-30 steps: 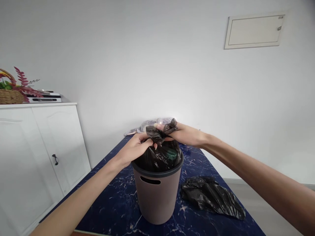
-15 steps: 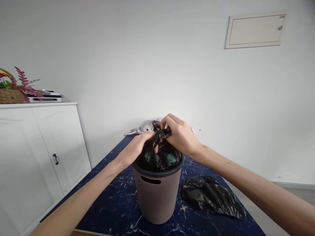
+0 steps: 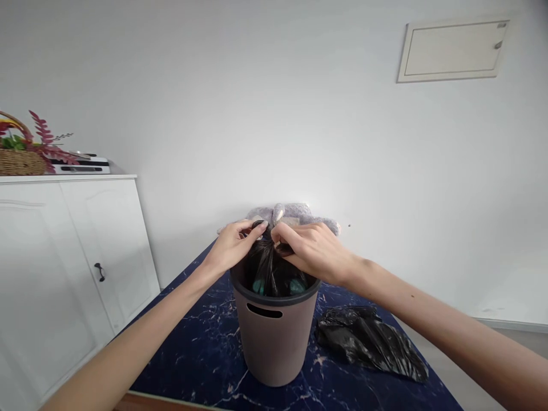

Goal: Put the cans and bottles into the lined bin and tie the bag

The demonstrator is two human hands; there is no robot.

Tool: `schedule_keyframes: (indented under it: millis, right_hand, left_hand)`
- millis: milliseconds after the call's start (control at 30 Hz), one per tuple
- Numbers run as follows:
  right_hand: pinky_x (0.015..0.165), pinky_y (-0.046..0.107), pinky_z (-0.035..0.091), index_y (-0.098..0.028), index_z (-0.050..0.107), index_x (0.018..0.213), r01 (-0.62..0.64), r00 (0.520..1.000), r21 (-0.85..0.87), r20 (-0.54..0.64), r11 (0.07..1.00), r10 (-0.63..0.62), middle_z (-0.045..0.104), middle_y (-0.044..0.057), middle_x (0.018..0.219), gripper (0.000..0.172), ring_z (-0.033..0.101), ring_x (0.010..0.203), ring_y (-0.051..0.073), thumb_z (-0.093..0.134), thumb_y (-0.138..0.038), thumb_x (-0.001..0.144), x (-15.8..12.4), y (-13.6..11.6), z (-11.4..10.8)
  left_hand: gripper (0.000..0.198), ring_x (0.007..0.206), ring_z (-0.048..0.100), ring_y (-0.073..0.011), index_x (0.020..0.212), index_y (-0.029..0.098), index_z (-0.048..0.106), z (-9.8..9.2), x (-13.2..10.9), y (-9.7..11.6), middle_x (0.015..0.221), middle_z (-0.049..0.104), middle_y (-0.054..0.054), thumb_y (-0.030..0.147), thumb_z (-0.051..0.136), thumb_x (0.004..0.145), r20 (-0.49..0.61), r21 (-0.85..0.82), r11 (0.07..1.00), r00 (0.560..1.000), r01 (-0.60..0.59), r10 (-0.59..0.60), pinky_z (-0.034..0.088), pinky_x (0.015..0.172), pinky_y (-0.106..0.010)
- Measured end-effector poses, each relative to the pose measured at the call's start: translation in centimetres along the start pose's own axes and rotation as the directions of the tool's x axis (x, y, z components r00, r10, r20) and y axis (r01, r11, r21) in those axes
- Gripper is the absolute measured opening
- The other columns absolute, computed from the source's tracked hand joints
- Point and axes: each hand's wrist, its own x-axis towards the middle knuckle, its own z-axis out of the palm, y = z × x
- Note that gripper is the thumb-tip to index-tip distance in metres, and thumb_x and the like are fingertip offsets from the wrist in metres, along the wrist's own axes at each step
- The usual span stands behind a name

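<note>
**Figure. Head view: 2 bare hands at the mouth of a lined bin.**

The left hand [image 3: 231, 248] and the right hand [image 3: 317, 254] are brought together above the bin [image 3: 274, 342], which stands on the dark blue marbled table [image 3: 192, 348]. Both hands are clamped on the gathered neck of the black bag [image 3: 266, 273], and the plastic is pinched between thumbs and fingertips that almost touch. The black bag sits inside the bin. Its body lies below the rim, its neck is drawn up to 1 point, and something greenish shows through the film.

The step in hand is judged to be the tying of the neck. Whether a knot is already formed cannot be told, since the spot is covered by the fingers.

A next move is judged to call for:

1. A firm pinch kept on each side of the neck.
2. A pull directed sideways rather than upward, so that the light bin is not lifted or tipped.
3. Restraint in force, since thin film is easily torn.

A crumpled bag [image 3: 370, 349] lies on the table to the right of the bin, near it but apart. A grey plush toy [image 3: 299, 212] is seen behind the hands at the far end of the table. A white cabinet [image 3: 64, 257] with a basket [image 3: 19, 161] on top stands at the left.
</note>
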Motion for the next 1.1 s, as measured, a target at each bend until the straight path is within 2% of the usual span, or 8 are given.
schedule_keyframes:
  millis: [200,300,400,533,667,767,867,1100]
  right_hand:
    - [0.058,0.03,0.026,-0.026,0.043,0.102,-0.134,0.985,0.355,0.152,0.925,0.085,0.04,-0.01,0.062,0.026,0.035,0.056,0.014,0.055,-0.009,0.087,-2.3,-1.3,-2.0]
    - [0.058,0.03,0.027,-0.026,0.043,0.098,-0.205,0.961,0.422,0.257,0.883,0.1,0.043,-0.01,0.062,0.026,0.038,0.058,0.014,0.054,-0.007,0.085,-3.5,-1.4,-2.4]
    - [0.058,0.03,0.03,-0.025,0.047,0.101,-0.288,0.925,0.438,0.357,0.852,0.129,0.048,-0.01,0.064,0.021,0.042,0.059,0.014,0.056,-0.011,0.089,-3.8,-0.6,-2.7]
    - [0.057,0.031,0.033,-0.022,0.054,0.113,-0.412,0.86,0.374,0.462,0.831,0.218,0.052,-0.008,0.061,0.021,0.048,0.058,0.015,0.063,-0.035,0.099,-2.0,0.6,-2.8]
    - [0.063,0.033,0.039,-0.018,0.065,0.128,-0.396,0.851,0.264,0.465,0.88,0.243,0.07,0.005,0.084,0.045,0.063,0.074,0.022,0.067,-0.052,0.098,1.2,0.3,-1.4]
    - [0.067,0.034,0.041,-0.021,0.075,0.116,-0.302,0.867,0.258,0.475,0.918,0.152,0.076,0.009,0.098,0.035,0.067,0.087,0.025,0.069,-0.049,0.097,2.8,-0.3,0.4]
    - [0.066,0.033,0.041,-0.022,0.078,0.099,-0.248,0.874,0.292,0.478,0.924,0.083,0.077,0.007,0.094,0.019,0.067,0.084,0.023,0.07,-0.039,0.097,3.0,-0.5,1.6]
    - [0.07,0.034,0.044,-0.02,0.071,0.087,-0.373,0.92,0.54,0.32,0.754,0.225,0.074,0.004,0.087,0.017,0.063,0.077,0.019,0.068,-0.035,0.096,1.9,1.9,1.0]
  left_hand:
    - [0.056,0.098,0.068,-0.0268,0.091,0.022,0.081,-1.5,0.4,-3.3,0.101,0.074,-0.008,0.07,0.053,0.097,0.067,0.268,0.963,0.998,-0.039,0.021,0.049,0.074,-0.031]
    - [0.058,0.106,0.07,-0.0291,0.091,0.022,0.083,-1.8,0.3,-4.4,0.108,0.077,-0.01,0.073,0.055,0.094,0.049,0.291,0.957,0.999,-0.002,-0.013,0.051,0.079,-0.032]
    - [0.06,0.109,0.07,-0.03,0.094,0.022,0.084,-1.8,-0.2,-4.5,0.116,0.077,-0.011,0.076,0.058,0.091,0.034,0.209,0.977,0.998,0.049,-0.057,0.054,0.083,-0.034]
    - [0.058,0.112,0.071,-0.0304,0.105,0.022,0.084,-1.7,-1.1,-3.1,0.123,0.078,-0.01,0.074,0.062,0.092,0.032,-0.049,0.986,0.987,0.156,-0.155,0.057,0.089,-0.035]
    - [0.055,0.131,0.064,-0.0339,0.114,0.024,0.084,-1.5,-1.6,-1.7,0.136,0.075,-0.01,0.07,0.071,0.088,-0.022,-0.134,0.965,0.973,0.224,-0.229,0.054,0.105,-0.04]
    - [0.055,0.131,0.064,-0.0339,0.117,0.024,0.083,-1.4,-1.7,-1.2,0.134,0.076,-0.01,0.069,0.071,0.089,-0.048,-0.128,0.976,0.982,0.176,-0.183,0.053,0.107,-0.041]
    - [0.055,0.129,0.065,-0.0334,0.118,0.023,0.082,-1.4,-2.2,-1.3,0.13,0.077,-0.009,0.069,0.069,0.091,-0.043,-0.131,0.981,0.988,0.144,-0.151,0.052,0.109,-0.041]
    - [0.07,0.15,0.049,-0.0325,0.148,0.035,0.058,-0.6,-4.6,-1.7,0.159,0.057,-0.006,0.076,0.063,0.091,-0.036,-0.206,0.926,0.943,0.316,-0.33,0.041,0.122,-0.047]
